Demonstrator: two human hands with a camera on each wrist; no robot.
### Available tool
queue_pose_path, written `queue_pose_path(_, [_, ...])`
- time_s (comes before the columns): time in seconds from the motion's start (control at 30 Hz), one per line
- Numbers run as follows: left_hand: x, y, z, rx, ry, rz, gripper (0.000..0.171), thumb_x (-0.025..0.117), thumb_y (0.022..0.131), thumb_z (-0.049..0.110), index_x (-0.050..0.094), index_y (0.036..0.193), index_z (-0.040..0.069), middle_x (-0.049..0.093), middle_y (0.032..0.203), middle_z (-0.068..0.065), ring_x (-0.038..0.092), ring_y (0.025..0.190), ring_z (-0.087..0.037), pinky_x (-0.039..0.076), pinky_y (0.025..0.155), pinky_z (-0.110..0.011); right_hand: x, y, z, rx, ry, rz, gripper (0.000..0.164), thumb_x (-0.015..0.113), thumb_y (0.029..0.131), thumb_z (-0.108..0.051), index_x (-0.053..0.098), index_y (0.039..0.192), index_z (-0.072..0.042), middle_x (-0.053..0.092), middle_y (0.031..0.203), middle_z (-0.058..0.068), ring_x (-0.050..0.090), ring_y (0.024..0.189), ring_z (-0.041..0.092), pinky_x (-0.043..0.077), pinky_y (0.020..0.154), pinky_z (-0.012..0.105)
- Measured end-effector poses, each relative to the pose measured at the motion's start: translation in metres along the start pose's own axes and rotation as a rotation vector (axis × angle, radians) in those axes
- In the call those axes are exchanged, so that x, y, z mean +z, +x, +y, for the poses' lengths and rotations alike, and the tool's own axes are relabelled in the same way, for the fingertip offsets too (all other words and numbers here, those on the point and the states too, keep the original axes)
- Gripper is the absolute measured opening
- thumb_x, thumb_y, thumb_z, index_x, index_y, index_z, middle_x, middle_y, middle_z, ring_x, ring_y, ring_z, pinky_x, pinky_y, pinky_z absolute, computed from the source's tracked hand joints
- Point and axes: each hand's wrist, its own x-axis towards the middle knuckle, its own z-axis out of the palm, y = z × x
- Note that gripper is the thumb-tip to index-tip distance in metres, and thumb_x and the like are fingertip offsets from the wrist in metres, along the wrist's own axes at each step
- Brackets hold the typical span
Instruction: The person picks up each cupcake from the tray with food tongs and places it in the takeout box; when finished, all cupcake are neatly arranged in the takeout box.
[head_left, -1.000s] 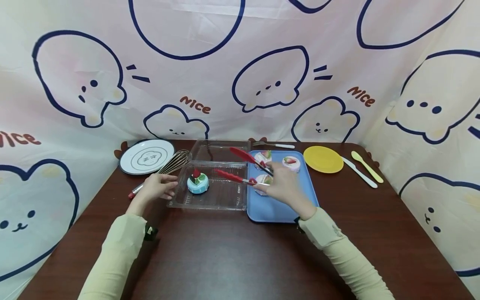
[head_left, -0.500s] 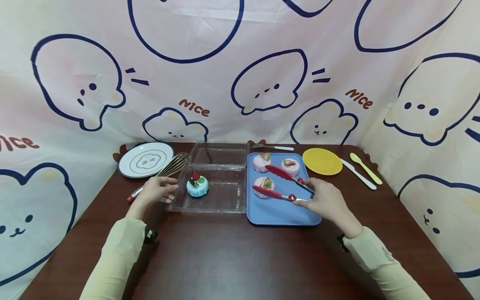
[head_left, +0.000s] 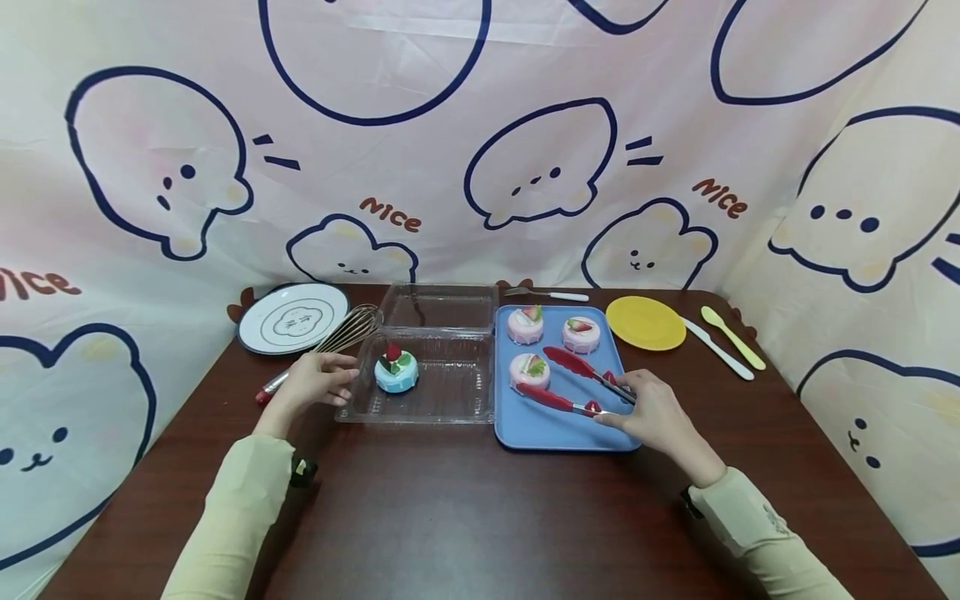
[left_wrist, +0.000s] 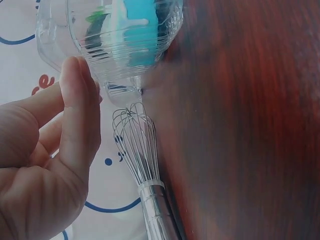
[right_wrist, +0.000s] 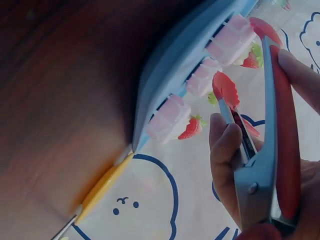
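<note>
My right hand grips a pair of red-tipped tongs over the blue tray. The tongs' arms are spread, with nothing pinched between them. One red tip overlaps the near edge of the front pink cake; contact cannot be told. Two more pink cakes with strawberry tops, a left one and a right one, sit farther back on the tray. My left hand, fingers loosely bent, is at the left edge of the clear plastic box. Inside that box sits a blue cake.
A whisk lies behind my left hand, beside a white plate. Right of the tray are a yellow plate, a white knife and a yellow-green spoon. A fork lies behind the tray.
My right hand has moved right with the tongs, from near the box to over the tray, then slightly toward the near side. The left hand stays by the box.
</note>
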Motion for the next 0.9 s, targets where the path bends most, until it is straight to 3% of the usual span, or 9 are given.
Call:
queue_pose_path(0.27, [0.0, 0.001, -0.001, 0.006, 0.002, 0.005, 0.042, 0.057, 0.09, 0.012, 0.046, 0.124, -0.009, 0.061, 0.085, -0.013, 0.061, 0.06, -0.015, 0.056, 0.059, -0.033, 0.008, 0.0, 0.001, 0.037, 0.022, -0.014, 0.074, 0.079, 0.064, -0.045, 0.057, 0.116, 0.002, 0.059, 0.109, 0.019, 0.054, 0.089, 0.027, 0.054, 0.072, 0.043])
queue_pose_path(0.6, [0.001, 0.001, -0.001, 0.004, 0.004, 0.012, 0.041, 0.057, 0.09, 0.012, 0.047, 0.124, -0.008, 0.061, 0.082, -0.012, 0.061, 0.06, -0.015, 0.056, 0.059, -0.032, 0.013, 0.0, 0.003, 0.02, 0.04, 0.019, 0.073, 0.079, 0.064, -0.046, 0.058, 0.115, 0.002, 0.061, 0.106, 0.016, 0.055, 0.085, 0.023, 0.054, 0.07, 0.04])
queue_pose_path(0.9, [0.001, -0.001, 0.001, -0.01, 0.003, 0.005, 0.042, 0.056, 0.091, 0.013, 0.046, 0.125, -0.008, 0.061, 0.094, -0.017, 0.061, 0.062, -0.015, 0.056, 0.06, -0.032, 0.012, -0.001, 0.004, 0.022, 0.062, 0.033, 0.073, 0.079, 0.064, -0.045, 0.058, 0.115, 0.002, 0.063, 0.106, 0.016, 0.055, 0.083, 0.022, 0.053, 0.068, 0.038])
